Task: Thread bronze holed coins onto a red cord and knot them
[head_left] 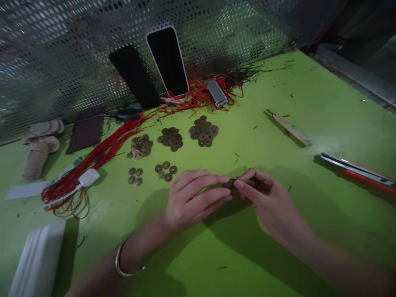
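Observation:
Above the green tabletop, my two hands meet at a few brass-coloured coins (229, 184); how many is unclear. My right hand (267, 196) pinches them between thumb and fingers. From the other side my left hand (193, 198) grips their edge with its fingertips, its thumb mostly hidden. Just beyond lie two small groups of holed coins, a left group (135, 176) and a right group (166, 170). Farther back are three heaped piles of the same coins: the left pile (140, 146), the middle pile (170, 138) and the right pile (204, 131).
Red cords (102, 148) run along the left, near dark-handled pliers (128, 113) and a white plug-like piece (89, 177). A phone (168, 62) leans on perforated metal. At right lie a wooden-handled tool (291, 130) and an orange-and-black cutter (359, 170). A white box (40, 260) stands front left.

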A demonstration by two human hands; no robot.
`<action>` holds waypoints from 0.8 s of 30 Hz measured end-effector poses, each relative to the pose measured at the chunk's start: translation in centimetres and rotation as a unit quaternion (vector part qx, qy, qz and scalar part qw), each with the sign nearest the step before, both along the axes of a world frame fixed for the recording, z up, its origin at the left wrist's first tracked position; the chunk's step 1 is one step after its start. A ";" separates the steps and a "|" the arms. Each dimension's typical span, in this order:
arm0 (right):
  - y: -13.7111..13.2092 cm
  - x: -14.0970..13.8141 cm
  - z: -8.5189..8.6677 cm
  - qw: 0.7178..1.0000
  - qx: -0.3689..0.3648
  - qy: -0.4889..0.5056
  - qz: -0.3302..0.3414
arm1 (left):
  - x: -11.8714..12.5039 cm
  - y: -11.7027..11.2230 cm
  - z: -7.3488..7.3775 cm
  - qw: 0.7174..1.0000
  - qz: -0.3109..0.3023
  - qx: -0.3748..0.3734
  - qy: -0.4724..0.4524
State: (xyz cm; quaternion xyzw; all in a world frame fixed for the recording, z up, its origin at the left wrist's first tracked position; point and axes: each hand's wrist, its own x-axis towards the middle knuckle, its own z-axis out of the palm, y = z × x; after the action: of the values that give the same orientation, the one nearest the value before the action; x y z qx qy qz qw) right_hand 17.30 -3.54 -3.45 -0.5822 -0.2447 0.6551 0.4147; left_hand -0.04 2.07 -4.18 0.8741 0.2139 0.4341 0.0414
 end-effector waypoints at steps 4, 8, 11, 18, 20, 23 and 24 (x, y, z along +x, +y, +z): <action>0.0 0.0 0.1 1.000 -0.025 0.006 -0.004 | -2.6 0.0 1.0 0.997 0.072 0.010 0.019; -0.1 0.0 0.0 0.999 -0.046 0.019 -0.003 | -8.5 -0.8 1.5 0.970 0.221 -0.049 0.085; 0.0 0.0 -0.1 0.998 -0.057 0.022 -0.016 | -12.9 -1.3 1.0 0.922 0.352 -0.109 0.119; 0.1 0.1 -0.4 0.995 -0.062 0.063 -0.046 | -17.0 -1.3 -0.3 0.878 0.438 -0.129 0.148; 0.1 0.2 -0.5 0.994 -0.051 0.084 -0.045 | -17.5 -1.7 -0.1 0.890 0.401 -0.135 0.171; 0.1 0.2 -0.7 0.990 -0.052 0.121 -0.044 | -18.1 -2.3 -0.2 0.899 0.360 -0.152 0.198; 0.1 0.1 -0.8 0.988 -0.052 0.138 -0.044 | -18.3 -2.5 -0.3 0.899 0.354 -0.159 0.201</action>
State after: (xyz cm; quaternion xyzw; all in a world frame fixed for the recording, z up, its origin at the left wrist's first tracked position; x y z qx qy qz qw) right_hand 17.44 -3.45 -4.25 -0.5173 -0.1251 0.7221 0.4419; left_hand -18.30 -0.39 -4.47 0.7910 0.5794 0.1957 -0.0203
